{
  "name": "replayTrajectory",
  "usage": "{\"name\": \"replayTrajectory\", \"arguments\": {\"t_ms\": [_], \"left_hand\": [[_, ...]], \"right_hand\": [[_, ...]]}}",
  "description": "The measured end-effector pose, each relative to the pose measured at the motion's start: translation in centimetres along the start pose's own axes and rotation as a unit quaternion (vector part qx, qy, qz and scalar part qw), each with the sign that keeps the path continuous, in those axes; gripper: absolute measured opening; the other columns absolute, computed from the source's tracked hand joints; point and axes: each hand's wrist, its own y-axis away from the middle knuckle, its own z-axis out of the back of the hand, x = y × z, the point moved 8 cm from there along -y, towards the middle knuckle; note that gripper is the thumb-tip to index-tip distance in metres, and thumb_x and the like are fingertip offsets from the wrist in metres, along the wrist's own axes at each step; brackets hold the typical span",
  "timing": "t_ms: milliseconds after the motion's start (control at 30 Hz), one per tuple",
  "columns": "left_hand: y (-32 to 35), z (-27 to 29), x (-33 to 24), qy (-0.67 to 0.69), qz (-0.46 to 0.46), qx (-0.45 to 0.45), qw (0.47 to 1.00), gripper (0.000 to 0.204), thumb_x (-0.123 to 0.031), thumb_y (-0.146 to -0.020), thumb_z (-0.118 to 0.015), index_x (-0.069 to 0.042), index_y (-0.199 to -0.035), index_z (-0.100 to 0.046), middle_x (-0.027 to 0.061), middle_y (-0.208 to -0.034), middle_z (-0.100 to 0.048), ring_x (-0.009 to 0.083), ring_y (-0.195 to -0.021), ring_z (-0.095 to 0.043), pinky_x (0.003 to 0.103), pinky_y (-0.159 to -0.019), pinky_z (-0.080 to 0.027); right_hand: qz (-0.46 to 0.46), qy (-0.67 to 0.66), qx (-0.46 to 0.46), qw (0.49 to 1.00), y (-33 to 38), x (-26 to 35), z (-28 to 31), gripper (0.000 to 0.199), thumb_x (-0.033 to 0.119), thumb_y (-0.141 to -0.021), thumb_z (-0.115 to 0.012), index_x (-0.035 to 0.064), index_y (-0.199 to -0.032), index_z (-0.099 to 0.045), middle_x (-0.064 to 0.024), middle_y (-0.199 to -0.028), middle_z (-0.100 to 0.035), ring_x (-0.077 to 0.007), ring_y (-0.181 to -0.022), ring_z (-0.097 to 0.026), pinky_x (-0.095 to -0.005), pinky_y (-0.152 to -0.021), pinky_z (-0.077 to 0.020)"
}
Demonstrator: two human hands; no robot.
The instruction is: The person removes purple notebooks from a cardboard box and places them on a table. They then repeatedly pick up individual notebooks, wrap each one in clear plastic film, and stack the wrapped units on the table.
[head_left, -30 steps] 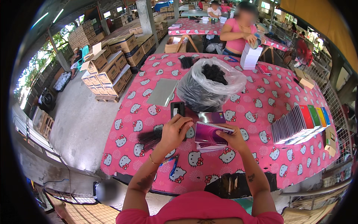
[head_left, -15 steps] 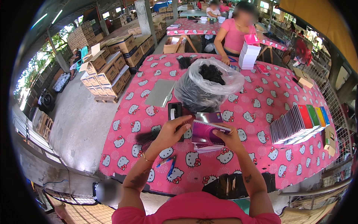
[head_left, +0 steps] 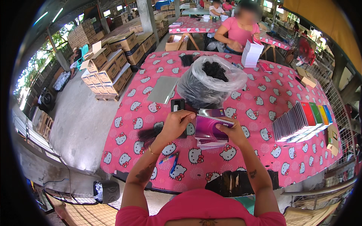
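My right hand (head_left: pixel 232 131) grips a purple notebook (head_left: pixel 205 127) by its right side, thumb on the cover. My left hand (head_left: pixel 177 123) is at the notebook's left edge, its thumb and fingers pinched together; whatever is between them is too small to make out. Below the held notebook lie more purple notebooks or loose pads (head_left: pixel 212 144), and another purple notebook (head_left: pixel 212 112) lies just behind it. Partly behind my left hand stands a black device (head_left: pixel 177 105) with a white part. A bundle of thin black strands (head_left: pixel 148 134) lies left of my left wrist.
A clear plastic bag (head_left: pixel 203 88) of black strands stands mid-table. A grey sheet (head_left: pixel 163 90) lies left of it, blue-handled tools (head_left: pixel 173 164) nearer me. Rows of spiral notebooks (head_left: pixel 298 124) stand at right. Across the table, a person in pink (head_left: pixel 236 34) works beside a white stack (head_left: pixel 251 55).
My left hand's fingers have closed from a looser spread into a pinch at the notebook's edge. The person opposite has lifted a hand from the table toward their body.
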Motion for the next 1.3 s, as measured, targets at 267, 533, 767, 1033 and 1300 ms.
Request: {"name": "replayTrajectory", "arguments": {"t_ms": [267, 533, 767, 1033, 1300], "left_hand": [[-0.7, -0.1, -2.8, -0.024, -0.094, 0.055, 0.994, 0.022, -0.015, -0.090, -0.070, -0.004, -0.109, -0.065, 0.0100, -0.090, -0.063, 0.0228, -0.075, -0.063, 0.035, -0.064, -0.049], [-0.7, -0.7, -5.0, -0.117, -0.168, 0.060, 0.977, 0.028, -0.023, -0.087, -0.072, -0.009, -0.109, -0.062, 0.0096, -0.096, -0.059, 0.0279, -0.078, -0.064, 0.039, -0.066, -0.052], [-0.1, -2.7, -4.4, -0.327, -0.159, 0.024, 0.931, 0.058, -0.041, -0.090, -0.066, -0.002, -0.132, -0.053, 0.0172, -0.127, -0.055, 0.0359, -0.113, -0.055, 0.049, -0.092, -0.044], [4.2, -6.9, -1.5, -0.399, -0.125, -0.068, 0.906, 0.083, -0.057, -0.093, -0.052, 0.005, -0.147, -0.038, 0.0243, -0.154, -0.035, 0.0391, -0.146, -0.030, 0.068, -0.113, -0.013], [4.1, -8.8, -1.8, -0.418, -0.130, -0.059, 0.897, 0.087, -0.059, -0.093, -0.049, 0.008, -0.147, -0.033, 0.0278, -0.155, -0.031, 0.0419, -0.148, -0.024, 0.070, -0.113, -0.005]], "right_hand": [[0.017, 0.023, 0.022, 0.999, 0.4, -0.4, 0.3, 0.029, 0.009, -0.094, -0.068, -0.0001, -0.121, -0.068, -0.0016, -0.102, -0.071, -0.0069, -0.092, -0.061, -0.0242, -0.084, -0.0502], [0.040, 0.050, 0.022, 0.998, 0.5, 0.0, -0.1, 0.029, 0.008, -0.092, -0.070, 0.0030, -0.121, -0.070, -0.0026, -0.104, -0.072, -0.0082, -0.094, -0.063, -0.0247, -0.085, -0.0506], [0.055, 0.071, 0.017, 0.996, 0.6, 0.0, -0.1, 0.030, 0.008, -0.093, -0.069, 0.0028, -0.122, -0.069, -0.0019, -0.107, -0.072, -0.0055, -0.092, -0.060, -0.0224, -0.082, -0.0497], [0.093, 0.073, -0.031, 0.993, 0.4, -0.5, 0.3, 0.029, 0.010, -0.093, -0.069, 0.0026, -0.121, -0.069, -0.0012, -0.101, -0.072, -0.0050, -0.087, -0.059, -0.0219, -0.078, -0.0498], [0.042, 0.105, -0.007, 0.994, 0.5, -0.5, 0.2, 0.030, 0.010, -0.093, -0.069, 0.0021, -0.121, -0.069, -0.0033, -0.108, -0.073, -0.0053, -0.095, -0.060, -0.0240, -0.085, -0.0503]]}}
